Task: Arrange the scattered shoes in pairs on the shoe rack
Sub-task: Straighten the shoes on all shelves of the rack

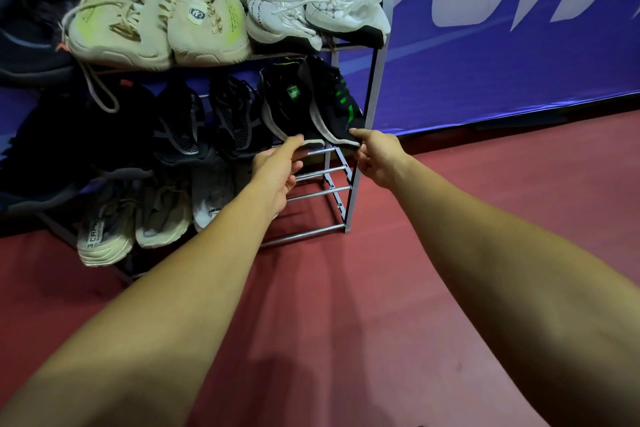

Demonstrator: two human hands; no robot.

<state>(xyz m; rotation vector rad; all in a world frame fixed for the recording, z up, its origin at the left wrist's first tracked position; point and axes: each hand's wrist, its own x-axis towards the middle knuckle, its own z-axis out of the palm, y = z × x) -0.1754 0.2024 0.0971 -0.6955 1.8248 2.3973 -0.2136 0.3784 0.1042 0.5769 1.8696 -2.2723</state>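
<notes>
Black-green shoes (289,107) on shoe rack (377,80), toes pinched by left hand (277,166) and right hand (377,156).

Bare forearms (214,288), left hand (277,166), right hand (379,158)

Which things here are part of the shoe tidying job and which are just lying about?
In the job: black mesh sneaker with green tongue patch, pinched by left hand; black mesh sneaker with green side stripes, pinched by right hand; grey metal shoe rack.
Just there: blue banner with white lettering; red floor.
</notes>
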